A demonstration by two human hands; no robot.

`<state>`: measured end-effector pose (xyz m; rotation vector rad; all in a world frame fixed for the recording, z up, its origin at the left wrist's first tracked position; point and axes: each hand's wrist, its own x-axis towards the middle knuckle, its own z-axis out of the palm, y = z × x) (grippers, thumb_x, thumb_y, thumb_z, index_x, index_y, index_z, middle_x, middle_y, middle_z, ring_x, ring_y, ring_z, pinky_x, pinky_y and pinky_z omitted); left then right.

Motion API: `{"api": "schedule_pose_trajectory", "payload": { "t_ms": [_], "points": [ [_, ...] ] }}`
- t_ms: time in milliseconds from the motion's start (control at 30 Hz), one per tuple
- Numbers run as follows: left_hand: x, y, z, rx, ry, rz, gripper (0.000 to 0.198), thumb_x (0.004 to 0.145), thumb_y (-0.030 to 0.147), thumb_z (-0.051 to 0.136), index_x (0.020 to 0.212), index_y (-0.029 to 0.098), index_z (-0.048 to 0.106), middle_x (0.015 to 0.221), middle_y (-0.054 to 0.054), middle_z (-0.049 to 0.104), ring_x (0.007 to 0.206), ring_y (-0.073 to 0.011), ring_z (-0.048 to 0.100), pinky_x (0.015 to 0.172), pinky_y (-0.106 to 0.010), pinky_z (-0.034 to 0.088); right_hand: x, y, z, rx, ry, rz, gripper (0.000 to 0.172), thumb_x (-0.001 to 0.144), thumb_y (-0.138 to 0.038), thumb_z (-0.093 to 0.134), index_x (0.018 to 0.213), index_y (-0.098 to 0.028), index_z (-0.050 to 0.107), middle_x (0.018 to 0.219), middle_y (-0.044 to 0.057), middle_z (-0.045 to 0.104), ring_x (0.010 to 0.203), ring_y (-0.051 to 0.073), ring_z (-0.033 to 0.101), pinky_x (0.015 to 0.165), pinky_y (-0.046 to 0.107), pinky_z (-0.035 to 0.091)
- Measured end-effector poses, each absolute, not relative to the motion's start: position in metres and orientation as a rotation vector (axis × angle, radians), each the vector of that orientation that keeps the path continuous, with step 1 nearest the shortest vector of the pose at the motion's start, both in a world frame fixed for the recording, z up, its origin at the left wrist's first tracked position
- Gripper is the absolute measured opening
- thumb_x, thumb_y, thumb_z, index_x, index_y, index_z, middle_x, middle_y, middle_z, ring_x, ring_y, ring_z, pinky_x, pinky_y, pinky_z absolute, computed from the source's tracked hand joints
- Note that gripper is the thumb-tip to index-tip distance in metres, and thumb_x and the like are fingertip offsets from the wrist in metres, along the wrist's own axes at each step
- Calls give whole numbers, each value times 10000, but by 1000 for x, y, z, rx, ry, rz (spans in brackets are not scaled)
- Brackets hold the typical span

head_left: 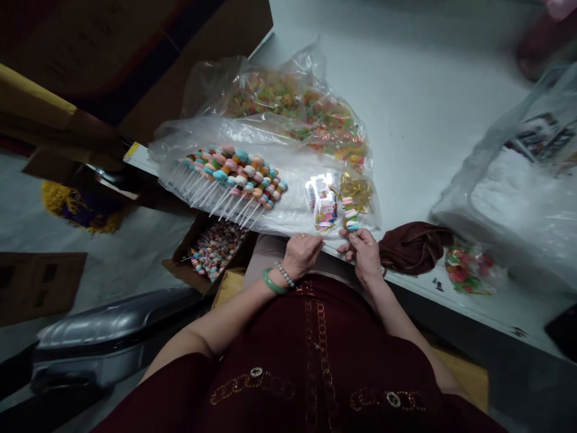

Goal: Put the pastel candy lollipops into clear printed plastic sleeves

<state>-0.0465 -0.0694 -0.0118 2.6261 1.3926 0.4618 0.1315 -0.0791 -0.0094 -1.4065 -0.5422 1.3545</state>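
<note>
My right hand [364,252] pinches the lower end of a candy skewer [350,213], whose pink, white, green and blue pieces point away from me. My left hand [303,255], with a green bangle and a bead bracelet, is closed at the table's front edge; what its fingertips hold, if anything, is too small to make out. Just beyond my hands lie shiny printed wrappers [325,207] and a heap of gold ties [357,189]. To their left, many candy skewers [243,174] are piled on clear plastic, their white sticks towards me.
Behind the skewers lies a large bag of gummy candy [288,99]. A brown cloth [415,245] and a small candy bag [471,267] are at the right, near a big plastic bag [514,186]. A carton of skewers [216,249] stands below the table's left side.
</note>
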Motion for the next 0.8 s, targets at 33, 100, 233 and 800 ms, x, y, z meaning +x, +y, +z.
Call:
{"api": "schedule_pose_trajectory", "payload": {
  "t_ms": [33, 100, 233, 800],
  "points": [
    [-46, -66, -9, 2571, 1502, 447, 333, 993, 321, 362, 980, 183, 666, 742, -65, 624, 740, -194, 546, 701, -344, 332, 133, -81, -11, -1413, -533, 1361, 308, 709, -406, 709, 729, -197, 483, 961, 40, 731, 448, 82, 605, 305, 151, 324],
    [-40, -56, -2, 2487, 1653, 364, 380, 989, 382, 357, 893, 198, 675, 781, -82, 631, 793, -214, 556, 714, -358, 326, 135, -83, -12, -1419, -517, 1373, 318, 700, -415, 714, 741, -198, 486, 975, 52, 736, 443, 88, 612, 301, 154, 332],
    [-19, -38, 7, 2438, 1675, 188, 319, 966, 393, 409, 912, 214, 667, 933, -92, 644, 882, -237, 564, 728, -377, 330, 136, -84, -10, -1433, -509, 1372, 348, 687, -439, 723, 739, -202, 473, 948, 49, 744, 453, 101, 633, 295, 147, 338],
    [26, -4, 3, 1543, 1312, 748, 194, 843, 178, 548, 982, 183, 684, 819, -8, 693, 691, -127, 592, 694, -247, 464, 140, -88, 1, -1283, -433, 1161, 230, 771, -359, 687, 783, -199, 521, 839, 27, 725, 528, 104, 642, 396, 173, 443]
  ]
}}
